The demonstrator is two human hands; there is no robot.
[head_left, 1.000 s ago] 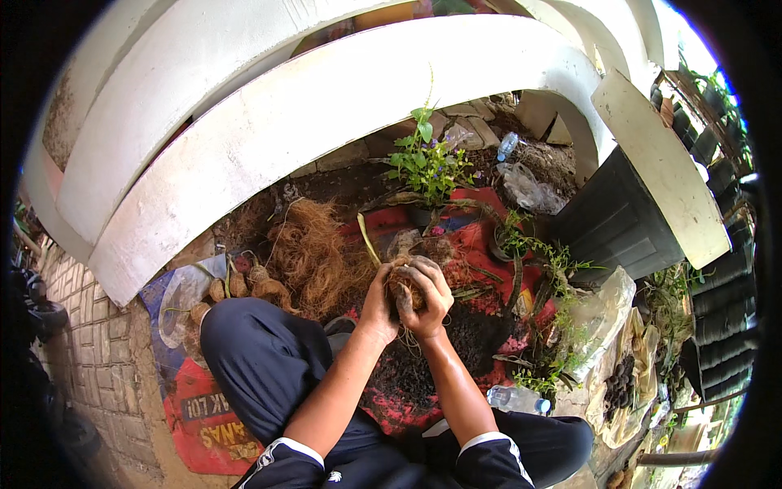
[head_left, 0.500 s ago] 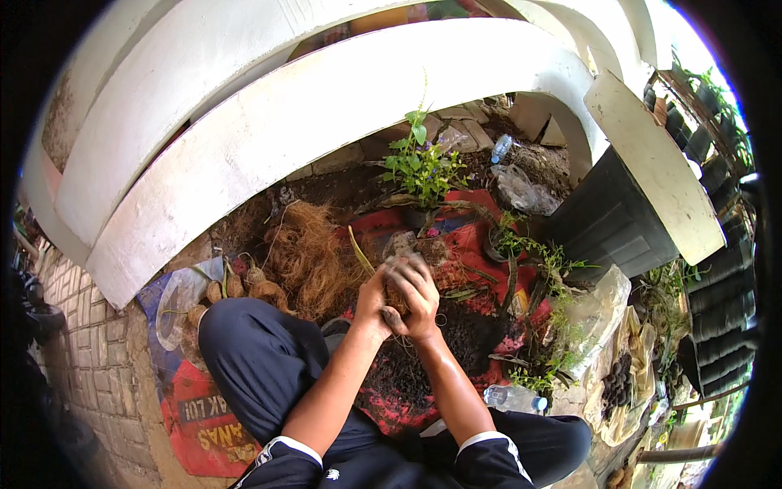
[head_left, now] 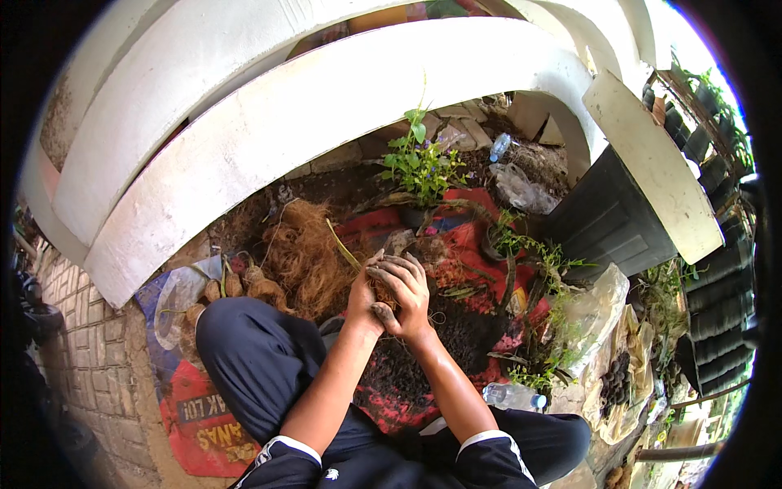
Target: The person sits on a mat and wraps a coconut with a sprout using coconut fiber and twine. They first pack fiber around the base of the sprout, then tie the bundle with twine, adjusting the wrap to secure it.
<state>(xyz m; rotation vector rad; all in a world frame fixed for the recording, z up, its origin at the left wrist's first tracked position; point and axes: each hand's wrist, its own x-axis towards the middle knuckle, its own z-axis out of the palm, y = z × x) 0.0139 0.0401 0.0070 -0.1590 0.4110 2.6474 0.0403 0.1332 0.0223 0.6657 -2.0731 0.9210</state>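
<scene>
White curved panels (head_left: 326, 106) arch beyond the fingers (head_left: 399, 279); brick paving (head_left: 96, 359) lies well left of them, bright daylight (head_left: 691, 39) far right.

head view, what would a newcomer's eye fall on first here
Probably the broad, curved white band sweeping across the upper part. Near the centre, the bare left hand and right hand cup a round brown fibrous ball, mostly hidden between them. To their left lies a shaggy heap of reddish-brown fibre.
</scene>
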